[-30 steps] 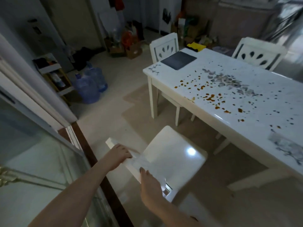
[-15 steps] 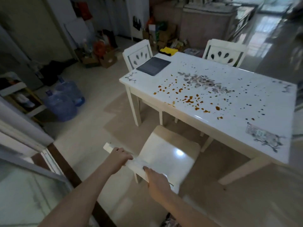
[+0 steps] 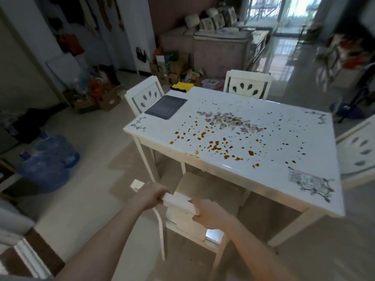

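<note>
A white chair (image 3: 205,189) stands in front of me with its seat partly under the near edge of a white table (image 3: 269,179). My left hand (image 3: 151,194) grips the left part of the chair's top rail. My right hand (image 3: 209,212) grips the same rail further right. The tabletop carries a grey flower print and many orange-brown and dark spots (image 3: 215,147). A dark grey mat (image 3: 166,107) lies at the table's far left corner, and a yellow cloth (image 3: 182,86) lies at the far edge behind it.
Three more white chairs stand round the table: far left (image 3: 144,96), far side (image 3: 247,84), right (image 3: 357,149). Two blue water jugs (image 3: 48,159) sit on the floor at left. Boxes and clutter (image 3: 95,94) line the back wall. A glass door frame (image 3: 30,258) is at lower left.
Both hands have kept their grip on the chair's rail while the chair moved toward the table, its seat now partly under the tabletop. My view has swung right and forward.
</note>
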A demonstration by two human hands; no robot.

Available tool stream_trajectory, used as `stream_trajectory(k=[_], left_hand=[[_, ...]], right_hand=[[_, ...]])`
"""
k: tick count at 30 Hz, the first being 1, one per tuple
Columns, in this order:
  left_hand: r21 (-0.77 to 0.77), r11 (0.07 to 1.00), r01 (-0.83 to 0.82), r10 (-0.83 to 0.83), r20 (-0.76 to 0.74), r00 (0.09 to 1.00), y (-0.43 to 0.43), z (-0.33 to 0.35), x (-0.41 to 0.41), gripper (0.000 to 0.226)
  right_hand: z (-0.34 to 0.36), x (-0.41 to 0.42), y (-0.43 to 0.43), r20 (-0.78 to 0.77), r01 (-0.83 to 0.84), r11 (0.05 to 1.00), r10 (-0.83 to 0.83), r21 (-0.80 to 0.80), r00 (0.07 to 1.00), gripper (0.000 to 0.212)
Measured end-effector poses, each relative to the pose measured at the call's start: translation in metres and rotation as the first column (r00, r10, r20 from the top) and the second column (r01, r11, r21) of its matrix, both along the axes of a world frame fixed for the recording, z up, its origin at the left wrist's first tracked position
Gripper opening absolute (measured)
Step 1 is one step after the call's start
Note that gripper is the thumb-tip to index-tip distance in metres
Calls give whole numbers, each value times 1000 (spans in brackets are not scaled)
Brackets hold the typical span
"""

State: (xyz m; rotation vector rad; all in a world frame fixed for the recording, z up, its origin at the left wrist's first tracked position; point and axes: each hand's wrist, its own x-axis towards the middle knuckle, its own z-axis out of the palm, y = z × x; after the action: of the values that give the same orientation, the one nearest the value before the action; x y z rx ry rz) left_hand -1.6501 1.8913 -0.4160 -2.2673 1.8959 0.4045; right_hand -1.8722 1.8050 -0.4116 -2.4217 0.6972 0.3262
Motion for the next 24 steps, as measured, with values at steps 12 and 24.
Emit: stream_trajectory(k=[12, 24], left_hand=[[-70, 968, 242, -248, -98, 964, -96, 36, 35, 23], [-213, 892, 399, -426, -99, 899, -89, 23, 57, 25]], right_hand=[[15, 17, -77, 84, 302, 879, -292, -370, 953, 49], [20, 35, -60, 22, 372, 829, -400, -419, 916, 49]])
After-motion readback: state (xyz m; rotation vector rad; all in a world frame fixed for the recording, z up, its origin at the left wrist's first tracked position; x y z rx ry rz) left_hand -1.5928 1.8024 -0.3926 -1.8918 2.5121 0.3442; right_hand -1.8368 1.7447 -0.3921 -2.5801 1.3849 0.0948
